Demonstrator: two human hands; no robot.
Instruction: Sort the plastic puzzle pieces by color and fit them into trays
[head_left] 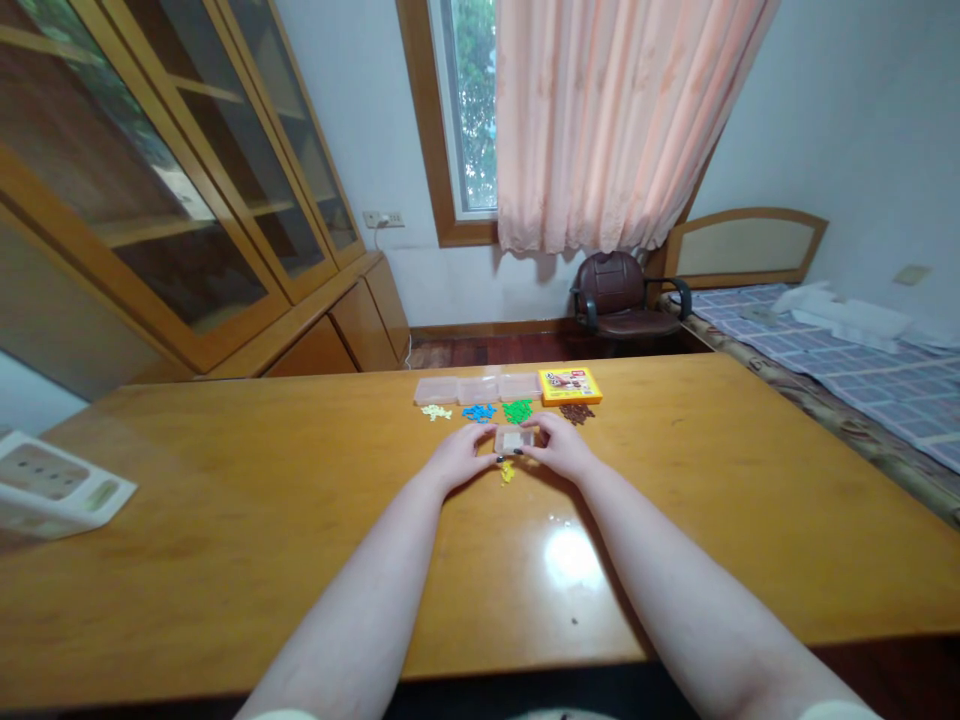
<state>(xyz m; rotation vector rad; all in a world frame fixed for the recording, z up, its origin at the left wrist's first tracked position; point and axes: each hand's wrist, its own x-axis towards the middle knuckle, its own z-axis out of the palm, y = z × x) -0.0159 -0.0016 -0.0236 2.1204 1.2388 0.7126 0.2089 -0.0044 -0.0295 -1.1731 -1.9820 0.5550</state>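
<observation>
Between my hands is a small clear plastic box (514,440) with something pale in it. My left hand (463,455) grips its left side, and my right hand (559,446) grips its right side, thumbs at the near edge. A small pile of yellow pieces (508,473) lies just on the near side of the box. Beyond it are piles of cream pieces (436,412), blue pieces (479,413), green pieces (517,411) and brown pieces (577,413). Whether the box rests on the table or is slightly lifted, I cannot tell.
Behind the piles stand clear plastic trays (436,391) in a row, with a yellow printed box (570,386) at their right end. A white box (60,485) is at the left of the wooden table (225,580). An armchair (613,290) stands beyond the far edge.
</observation>
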